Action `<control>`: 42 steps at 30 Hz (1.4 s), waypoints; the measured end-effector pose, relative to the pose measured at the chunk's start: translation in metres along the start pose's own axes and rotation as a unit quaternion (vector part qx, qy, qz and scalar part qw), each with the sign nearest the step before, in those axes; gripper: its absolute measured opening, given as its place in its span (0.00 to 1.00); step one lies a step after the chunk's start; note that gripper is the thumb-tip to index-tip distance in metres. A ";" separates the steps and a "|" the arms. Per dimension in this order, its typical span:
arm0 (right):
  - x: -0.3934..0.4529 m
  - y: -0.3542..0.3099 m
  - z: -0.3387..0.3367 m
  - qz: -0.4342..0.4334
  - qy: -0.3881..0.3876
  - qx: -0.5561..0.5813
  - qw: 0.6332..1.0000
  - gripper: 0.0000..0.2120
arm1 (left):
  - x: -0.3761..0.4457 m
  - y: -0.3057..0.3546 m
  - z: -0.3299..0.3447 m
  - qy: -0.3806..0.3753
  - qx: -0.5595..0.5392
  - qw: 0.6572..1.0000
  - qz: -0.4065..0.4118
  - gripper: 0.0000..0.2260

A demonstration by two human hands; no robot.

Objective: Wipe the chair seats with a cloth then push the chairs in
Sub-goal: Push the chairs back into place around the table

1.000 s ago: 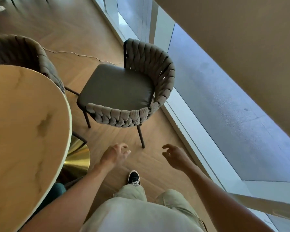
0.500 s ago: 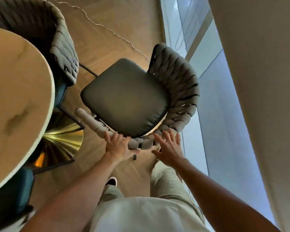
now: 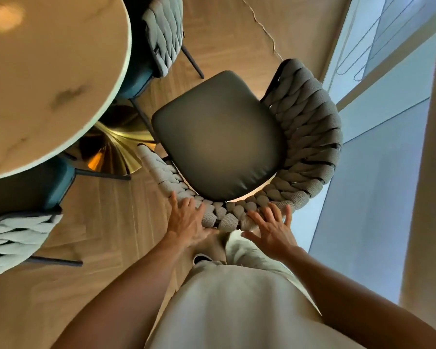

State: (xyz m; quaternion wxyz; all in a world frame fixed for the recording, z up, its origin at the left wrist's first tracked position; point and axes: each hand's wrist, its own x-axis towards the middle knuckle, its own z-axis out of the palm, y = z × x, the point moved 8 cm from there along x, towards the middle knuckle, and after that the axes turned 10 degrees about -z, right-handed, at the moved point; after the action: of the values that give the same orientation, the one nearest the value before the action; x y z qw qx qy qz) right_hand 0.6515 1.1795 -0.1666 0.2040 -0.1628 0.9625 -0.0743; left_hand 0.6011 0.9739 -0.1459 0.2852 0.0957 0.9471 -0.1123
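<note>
Both hands, left and right, press flat-fingered on the woven chair back; the round desk lies ahead-left beyond the seat.

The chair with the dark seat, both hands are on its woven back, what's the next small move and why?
Probably push the chair forward toward the round table. The left hand and right hand lie with straight fingers on the woven backrest, the seat stands clear of the table edge, and neither hand holds a cloth, so wiping looks finished.
</note>
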 end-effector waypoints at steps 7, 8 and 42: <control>-0.035 0.009 0.009 -0.028 -0.046 -0.052 0.997 0.32 | -0.054 0.033 0.032 -0.032 -0.046 0.997 -0.049 0.35; -0.040 0.010 0.013 -0.033 -0.063 -0.060 0.996 0.33 | -0.062 0.037 0.038 -0.039 -0.054 0.996 -0.057 0.35; 0.033 -0.147 0.013 -0.193 -0.067 -0.058 0.977 0.28 | -0.118 -0.109 0.115 -0.033 -0.132 0.965 -0.226 0.38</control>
State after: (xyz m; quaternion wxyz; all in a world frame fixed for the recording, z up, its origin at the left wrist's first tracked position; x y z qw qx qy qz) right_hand 0.6703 1.0292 -0.1597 0.2399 -0.3621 0.8996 -0.0449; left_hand 0.7308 0.8254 -0.1561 0.2936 -0.1634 0.9405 -0.0513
